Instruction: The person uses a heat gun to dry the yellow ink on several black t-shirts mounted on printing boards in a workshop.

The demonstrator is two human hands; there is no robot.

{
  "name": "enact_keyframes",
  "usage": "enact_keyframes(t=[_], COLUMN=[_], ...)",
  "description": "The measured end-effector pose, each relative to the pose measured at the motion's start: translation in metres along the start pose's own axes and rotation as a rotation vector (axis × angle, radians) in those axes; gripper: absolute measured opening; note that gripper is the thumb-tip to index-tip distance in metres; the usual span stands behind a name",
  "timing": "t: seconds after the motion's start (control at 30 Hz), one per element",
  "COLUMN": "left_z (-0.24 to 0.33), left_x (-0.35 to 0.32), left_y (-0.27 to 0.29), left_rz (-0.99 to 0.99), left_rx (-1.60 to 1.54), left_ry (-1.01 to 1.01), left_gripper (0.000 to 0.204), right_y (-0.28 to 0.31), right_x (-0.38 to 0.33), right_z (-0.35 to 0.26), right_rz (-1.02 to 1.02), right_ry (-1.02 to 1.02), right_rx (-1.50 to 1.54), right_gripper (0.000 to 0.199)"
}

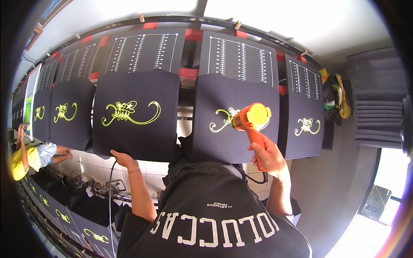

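**Heat gun over a printed dark panel**

Grip of the right hand [267, 155] is closed round the handle of the orange heat gun [251, 120], whose nozzle points at the yellow-green print on the dark fabric panel [234, 124] before the person. Left of that panel, the left hand [120, 158] rests its fingers on the lower edge of the neighbouring panel [135, 114], beside a hanging cable [110, 193]. Judged by the gun's position, this print is being dried; nothing shows which other panels are treated. Further left, another person in a yellow shirt [19, 165] crouches. Nothing blocks the gun.
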State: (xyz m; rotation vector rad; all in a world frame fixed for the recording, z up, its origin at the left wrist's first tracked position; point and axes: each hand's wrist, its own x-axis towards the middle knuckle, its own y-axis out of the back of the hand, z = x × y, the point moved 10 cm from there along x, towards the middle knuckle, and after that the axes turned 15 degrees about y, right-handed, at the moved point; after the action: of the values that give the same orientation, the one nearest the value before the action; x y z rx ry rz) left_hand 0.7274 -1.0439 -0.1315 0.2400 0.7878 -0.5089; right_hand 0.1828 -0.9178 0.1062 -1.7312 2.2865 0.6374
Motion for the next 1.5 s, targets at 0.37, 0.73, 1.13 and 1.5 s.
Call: enact_keyframes(t=[0.37,0.73,1.13,1.5], left_z=[0.000,0.006,0.005,0.003], left_x=[0.005,-0.010,-0.003,0.000], left_y=[0.000,-0.006,0.000,-0.002], left_rz=[-0.040,-0.050,-0.011,-0.067], left_rx=[-0.033,-0.018,0.000,-0.013], left_ry=[-0.021,-0.045,-0.052,-0.053], left_gripper=[0.065,0.065,0.064,0.065], right_y=[-0.012,-0.041,-0.015,0.004], right_x=[0.024,0.045,0.017,-0.009], right_z=[-0.004,-0.018,-0.009,-0.003], right_rz=[-0.017,-0.132,-0.044,-0.023], right_ry=[0.062,0.107,0.034,-0.020], right_rx=[0.028,0.072,0.009,-0.047], right_gripper=[0.042,0.042,0.038,0.042])
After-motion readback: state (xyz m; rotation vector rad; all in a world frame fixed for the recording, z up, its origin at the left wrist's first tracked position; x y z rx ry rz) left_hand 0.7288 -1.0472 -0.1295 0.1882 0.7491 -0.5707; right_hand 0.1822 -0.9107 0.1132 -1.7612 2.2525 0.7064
